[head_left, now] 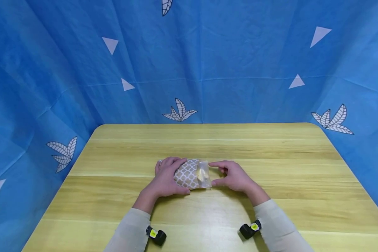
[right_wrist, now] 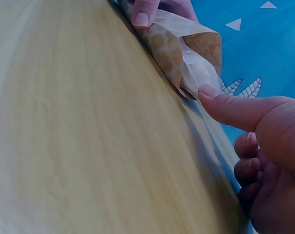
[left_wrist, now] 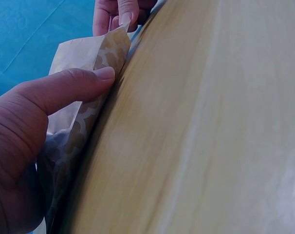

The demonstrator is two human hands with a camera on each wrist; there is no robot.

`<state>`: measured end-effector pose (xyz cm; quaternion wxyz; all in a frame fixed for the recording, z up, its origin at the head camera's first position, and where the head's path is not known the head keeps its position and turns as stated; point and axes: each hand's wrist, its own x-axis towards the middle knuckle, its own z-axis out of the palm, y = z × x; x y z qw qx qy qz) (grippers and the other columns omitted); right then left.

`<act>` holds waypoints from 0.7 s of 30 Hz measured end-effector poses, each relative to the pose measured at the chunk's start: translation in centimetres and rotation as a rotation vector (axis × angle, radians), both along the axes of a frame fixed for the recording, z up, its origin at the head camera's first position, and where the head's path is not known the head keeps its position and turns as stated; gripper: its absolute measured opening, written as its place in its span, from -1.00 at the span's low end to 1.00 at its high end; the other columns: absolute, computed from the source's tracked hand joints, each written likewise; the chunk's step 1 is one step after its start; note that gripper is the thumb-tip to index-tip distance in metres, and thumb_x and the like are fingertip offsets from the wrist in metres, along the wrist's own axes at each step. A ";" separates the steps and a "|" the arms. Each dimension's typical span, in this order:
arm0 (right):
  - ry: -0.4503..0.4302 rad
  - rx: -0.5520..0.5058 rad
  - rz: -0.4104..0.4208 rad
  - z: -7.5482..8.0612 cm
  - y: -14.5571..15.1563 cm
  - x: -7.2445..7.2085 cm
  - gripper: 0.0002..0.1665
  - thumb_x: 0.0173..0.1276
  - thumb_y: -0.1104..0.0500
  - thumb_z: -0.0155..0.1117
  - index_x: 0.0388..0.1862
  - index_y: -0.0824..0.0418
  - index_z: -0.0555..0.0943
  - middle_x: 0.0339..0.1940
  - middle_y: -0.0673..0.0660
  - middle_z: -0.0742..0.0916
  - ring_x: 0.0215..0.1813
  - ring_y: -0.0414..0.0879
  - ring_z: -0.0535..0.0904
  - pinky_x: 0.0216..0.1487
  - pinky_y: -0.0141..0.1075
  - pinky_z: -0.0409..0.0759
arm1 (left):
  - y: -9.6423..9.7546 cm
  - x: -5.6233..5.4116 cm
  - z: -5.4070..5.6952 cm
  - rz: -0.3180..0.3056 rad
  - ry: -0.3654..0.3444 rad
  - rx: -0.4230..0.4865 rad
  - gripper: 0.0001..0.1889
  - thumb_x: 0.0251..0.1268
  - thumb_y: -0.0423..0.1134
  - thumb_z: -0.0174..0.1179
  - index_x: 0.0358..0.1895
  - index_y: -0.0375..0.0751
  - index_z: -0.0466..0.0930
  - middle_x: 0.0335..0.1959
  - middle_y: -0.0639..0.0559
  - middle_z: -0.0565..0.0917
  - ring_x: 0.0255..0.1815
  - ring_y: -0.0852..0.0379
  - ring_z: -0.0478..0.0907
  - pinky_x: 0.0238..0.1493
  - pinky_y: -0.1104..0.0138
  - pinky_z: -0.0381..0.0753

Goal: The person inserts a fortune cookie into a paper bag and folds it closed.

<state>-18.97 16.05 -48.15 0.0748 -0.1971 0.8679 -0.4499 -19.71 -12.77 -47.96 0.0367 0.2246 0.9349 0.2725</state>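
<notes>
A paper bag (head_left: 187, 174) with a brown and white lattice pattern lies on the wooden table, its mouth facing right. Out of that mouth sticks a clear plastic packet (head_left: 204, 174) with something pale yellow inside. My left hand (head_left: 166, 177) holds the bag, thumb along the near side and fingers over the far side. At the packet's outer end, my right hand (head_left: 234, 176) has thumb and index finger at its two corners. The right wrist view shows the thumb (right_wrist: 225, 102) against the packet (right_wrist: 198, 68), the other fingers curled below. The rest of the packet is hidden inside the bag.
The light wooden table (head_left: 239, 143) has rounded far corners. A blue curtain (head_left: 201, 63) with white leaves and triangles hangs behind it and along both sides. Small black wrist devices (head_left: 156, 236) sit at both sleeves.
</notes>
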 end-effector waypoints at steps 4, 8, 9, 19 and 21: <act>0.018 -0.002 -0.018 -0.2 -0.2 0.1 -0.27 0.02 0.14 0.66 0.23 0.17 0.64 -0.52 0.07 0.45 -0.42 -0.10 0.33 -0.32 -0.22 0.36 | 0.0 0.1 0.0 -0.001 0.006 0.007 0.17 -0.37 0.23 0.61 0.51 0.09 0.29 0.36 -0.02 0.36 0.44 -0.08 0.12 0.41 -0.18 -0.30; 0.022 -0.007 -0.045 -0.3 -0.5 0.2 -0.30 0.02 0.12 0.66 0.20 0.16 0.67 -0.53 0.04 0.44 -0.42 -0.10 0.33 -0.29 -0.19 0.36 | 0.1 0.1 -0.1 -0.003 0.006 0.001 0.16 -0.36 0.23 0.61 0.51 0.10 0.29 0.37 -0.03 0.35 0.45 -0.09 0.11 0.42 -0.18 -0.30; 0.019 -0.009 -0.053 -0.4 -0.6 0.2 -0.30 0.02 0.12 0.67 0.20 0.15 0.67 -0.53 0.02 0.43 -0.42 -0.10 0.33 -0.28 -0.19 0.37 | 0.1 0.0 -0.1 -0.003 0.006 -0.002 0.17 -0.36 0.23 0.61 0.51 0.10 0.29 0.37 -0.02 0.35 0.44 -0.08 0.11 0.42 -0.18 -0.29; 0.020 -0.024 -0.099 -0.5 -1.2 0.4 -0.27 -0.02 0.11 0.69 0.20 0.11 0.67 -0.53 0.01 0.42 -0.42 -0.10 0.33 -0.25 -0.17 0.38 | 0.3 -0.1 -0.2 -0.017 0.009 -0.004 0.16 -0.35 0.25 0.59 0.51 0.10 0.29 0.36 -0.02 0.35 0.43 -0.06 0.13 0.41 -0.17 -0.28; 0.012 -0.034 -0.104 -0.5 -1.2 0.4 -0.25 -0.03 0.10 0.70 0.22 0.10 0.66 -0.53 0.02 0.42 -0.41 -0.09 0.33 -0.25 -0.17 0.38 | 0.3 -0.1 -0.2 -0.021 0.007 -0.003 0.16 -0.35 0.25 0.59 0.52 0.10 0.29 0.36 -0.02 0.35 0.43 -0.06 0.13 0.41 -0.16 -0.28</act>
